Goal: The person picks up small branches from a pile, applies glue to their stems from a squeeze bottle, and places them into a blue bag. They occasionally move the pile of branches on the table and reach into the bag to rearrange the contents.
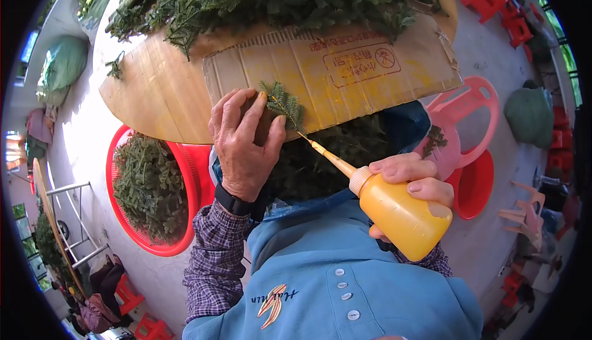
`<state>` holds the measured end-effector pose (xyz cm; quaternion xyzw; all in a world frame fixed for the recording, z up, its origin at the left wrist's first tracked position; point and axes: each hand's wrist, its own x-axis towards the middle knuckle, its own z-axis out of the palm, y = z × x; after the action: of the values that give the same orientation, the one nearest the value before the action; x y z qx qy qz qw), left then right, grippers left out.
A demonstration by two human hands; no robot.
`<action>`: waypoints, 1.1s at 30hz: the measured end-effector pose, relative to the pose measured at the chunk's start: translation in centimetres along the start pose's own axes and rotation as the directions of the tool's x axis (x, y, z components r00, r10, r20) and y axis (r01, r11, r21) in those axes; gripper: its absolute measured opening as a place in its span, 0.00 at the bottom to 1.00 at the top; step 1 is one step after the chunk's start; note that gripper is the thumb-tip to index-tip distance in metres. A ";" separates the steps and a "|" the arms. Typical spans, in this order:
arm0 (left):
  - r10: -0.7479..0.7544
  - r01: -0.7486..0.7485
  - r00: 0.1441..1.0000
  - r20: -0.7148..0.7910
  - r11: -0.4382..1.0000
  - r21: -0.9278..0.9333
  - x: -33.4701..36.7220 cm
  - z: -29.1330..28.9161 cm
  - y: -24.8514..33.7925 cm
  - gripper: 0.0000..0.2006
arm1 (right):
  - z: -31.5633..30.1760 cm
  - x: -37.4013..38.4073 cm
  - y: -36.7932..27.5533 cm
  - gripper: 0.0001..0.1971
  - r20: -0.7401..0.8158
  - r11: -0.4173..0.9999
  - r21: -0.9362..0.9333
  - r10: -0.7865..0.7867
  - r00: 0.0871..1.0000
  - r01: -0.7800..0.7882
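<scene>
Between the thumb and fingers of my left hand (239,131) is a small evergreen sprig (285,107), held at the near edge of a flattened cardboard sheet (382,69). My right hand (410,180) grips a squeeze bottle (404,213) filled with something yellow. Its long tapered nozzle (330,157) points up and left, and the tip is at the sprig's lower end. Yellow smears mark the cardboard. Beneath its edge, more dark green sprigs lie in a blue plastic lining, partly hidden by my hands and the bottle.
A big pile of evergreen sprigs (277,1) covers the far part of the round wooden table (148,99). To the left stands a red basket (191,180) of sprigs. A pink plastic chair (459,115) and a red tub (475,186) are on the right. A person (102,306) sits at the lower left.
</scene>
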<state>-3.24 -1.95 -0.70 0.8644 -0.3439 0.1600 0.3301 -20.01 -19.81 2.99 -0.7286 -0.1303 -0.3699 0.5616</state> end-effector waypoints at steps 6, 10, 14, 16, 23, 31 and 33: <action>0.001 -0.001 1.000 -0.004 1.000 -0.007 0.1 0.1 -0.2 0.19 | -0.3 -0.4 -0.3 0.32 -0.008 1.000 0.013 0.025 1.000 -0.024; -0.001 0.002 1.000 -0.009 1.000 0.005 0.6 -0.4 -0.5 0.18 | -1.2 -0.3 -1.0 0.32 -0.021 0.999 0.028 0.032 0.999 -0.031; 0.150 -0.117 0.971 0.186 0.977 -0.176 1.5 -1.7 0.9 0.17 | -4.0 -0.4 -1.2 0.33 -0.111 0.999 0.032 -0.002 0.994 0.006; 0.169 -0.128 0.968 0.184 0.968 -0.214 2.1 -2.5 1.5 0.17 | -5.7 -0.3 -1.7 0.32 -0.132 0.999 0.047 0.009 0.991 -0.003; 0.056 -0.059 0.998 -0.023 0.989 -0.139 9.0 -4.5 -0.9 0.22 | -5.2 -0.3 0.1 0.31 -0.163 0.992 0.125 0.036 0.986 -0.016; -0.212 0.211 0.961 0.179 0.977 0.024 14.6 -2.0 -10.1 0.17 | -4.6 -0.6 1.0 0.30 -0.171 0.989 0.141 -0.023 0.985 0.048; -0.165 0.171 0.977 0.136 0.984 -0.039 14.4 -2.0 -9.9 0.15 | -4.9 -0.6 1.2 0.30 -0.166 0.987 0.152 -0.024 0.986 0.050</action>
<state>13.88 -2.20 3.47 0.8905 -0.2947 0.0652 0.3405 -21.64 -24.53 2.20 -0.6471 -0.1259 -0.4276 0.6185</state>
